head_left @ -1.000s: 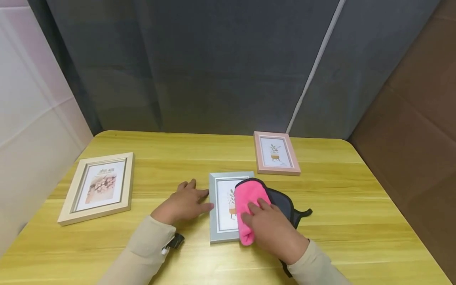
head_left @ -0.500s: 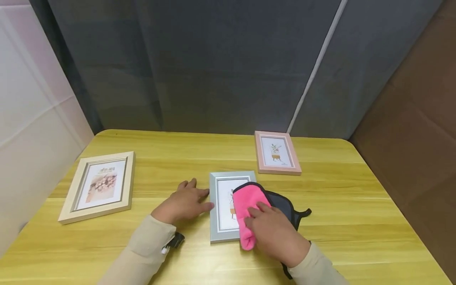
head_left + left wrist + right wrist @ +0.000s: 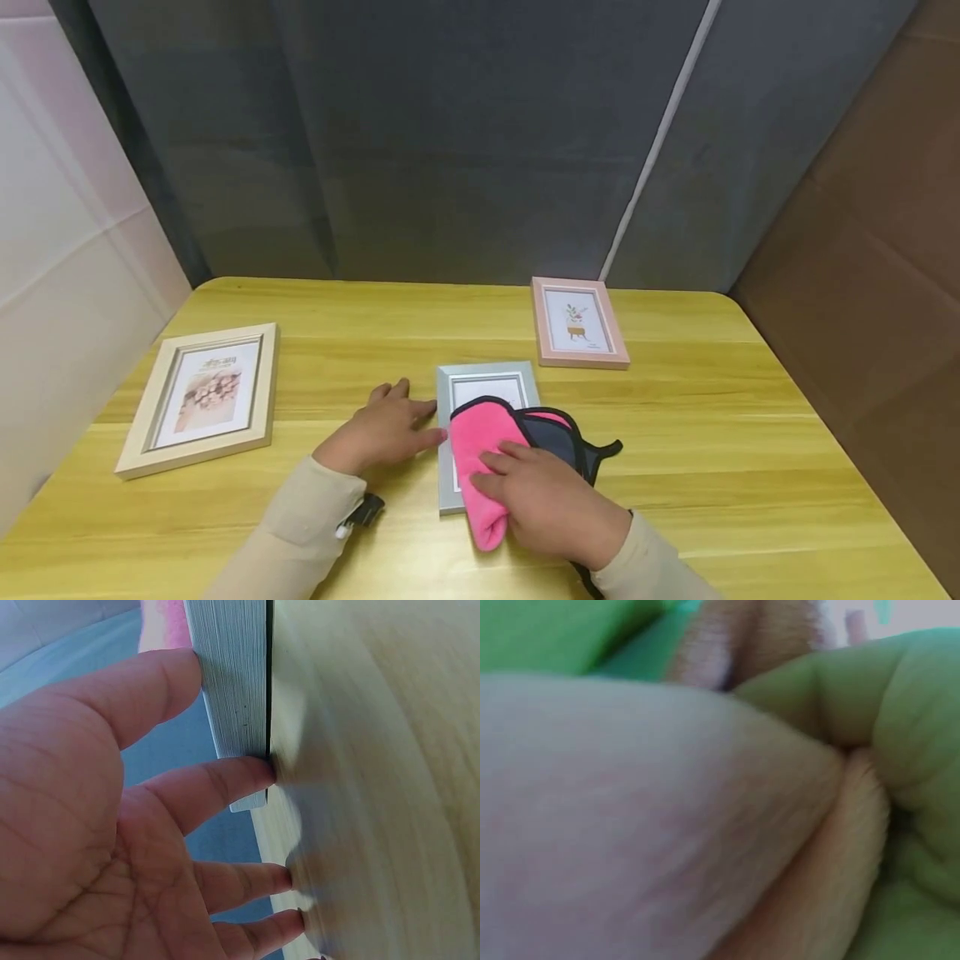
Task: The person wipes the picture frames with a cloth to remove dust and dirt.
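A picture frame with a silver-grey border (image 3: 489, 381) lies flat on the table, its lower part covered. Draped over it is a pink cloth (image 3: 480, 450) with black edging and a dark grey underside. My right hand (image 3: 551, 504) presses down on this cloth; in the right wrist view, bunched cloth (image 3: 630, 795) is gripped in the curled fingers. My left hand (image 3: 384, 432) lies at the frame's left side with fingers spread. In the left wrist view its thumb and index finger touch the frame's side edge (image 3: 234, 690), while the other fingertips rest on the table.
A cream picture frame (image 3: 272, 387) with a floral print lies at the table's left. Farther back on the right is a smaller pink frame (image 3: 542, 333). The wooden table (image 3: 750, 467) ends at a dark curtain (image 3: 450, 150), with hangings on both sides.
My right hand has drawn the pink cloth leftward and toward me across the grey frame, covering more of its picture. My left hand keeps its place at the frame's side.
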A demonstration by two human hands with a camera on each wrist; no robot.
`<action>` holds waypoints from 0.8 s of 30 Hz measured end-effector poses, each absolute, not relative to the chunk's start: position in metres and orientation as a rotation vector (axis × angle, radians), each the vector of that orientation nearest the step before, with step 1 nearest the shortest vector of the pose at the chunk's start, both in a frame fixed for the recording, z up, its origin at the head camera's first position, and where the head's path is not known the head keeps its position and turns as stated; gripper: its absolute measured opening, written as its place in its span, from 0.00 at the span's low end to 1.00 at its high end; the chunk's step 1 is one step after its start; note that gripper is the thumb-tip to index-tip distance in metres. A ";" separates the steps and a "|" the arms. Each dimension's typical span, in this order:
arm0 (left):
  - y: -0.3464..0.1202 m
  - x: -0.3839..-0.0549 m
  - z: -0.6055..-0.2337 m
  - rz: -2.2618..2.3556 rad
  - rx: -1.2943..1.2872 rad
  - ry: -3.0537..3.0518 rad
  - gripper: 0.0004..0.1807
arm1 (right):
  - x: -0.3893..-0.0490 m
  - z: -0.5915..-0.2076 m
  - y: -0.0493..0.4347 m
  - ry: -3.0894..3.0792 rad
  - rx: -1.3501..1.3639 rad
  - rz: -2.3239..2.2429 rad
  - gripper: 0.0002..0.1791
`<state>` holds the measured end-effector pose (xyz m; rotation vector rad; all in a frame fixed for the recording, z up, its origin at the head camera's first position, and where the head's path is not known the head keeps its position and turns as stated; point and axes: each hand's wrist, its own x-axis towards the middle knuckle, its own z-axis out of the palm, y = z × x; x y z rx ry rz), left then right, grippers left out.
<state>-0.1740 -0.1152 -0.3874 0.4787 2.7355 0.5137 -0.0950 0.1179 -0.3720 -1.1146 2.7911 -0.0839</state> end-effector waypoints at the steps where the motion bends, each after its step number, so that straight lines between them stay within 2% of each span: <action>1: -0.115 -0.174 -0.387 0.518 0.483 2.735 0.33 | -0.095 -0.370 0.120 2.806 -1.047 -0.060 0.24; 5: -0.114 -0.174 -0.386 0.539 0.498 2.729 0.33 | -0.098 -0.364 0.129 2.859 -0.814 0.027 0.20; 7: -0.115 -0.174 -0.387 0.539 0.497 2.729 0.33 | -0.099 -0.364 0.133 2.877 -0.783 0.037 0.18; 10: -0.116 -0.174 -0.387 0.530 0.491 2.733 0.33 | -0.102 -0.367 0.133 2.873 -0.873 0.003 0.18; 15: -0.117 -0.174 -0.387 0.517 0.489 2.739 0.33 | -0.102 -0.376 0.122 2.824 -1.143 -0.047 0.24; 18: -0.116 -0.174 -0.386 0.513 0.489 2.739 0.33 | -0.100 -0.379 0.117 2.814 -1.214 -0.053 0.26; 24: -0.115 -0.174 -0.386 0.513 0.471 2.731 0.33 | -0.098 -0.368 0.124 2.830 -0.915 0.010 0.22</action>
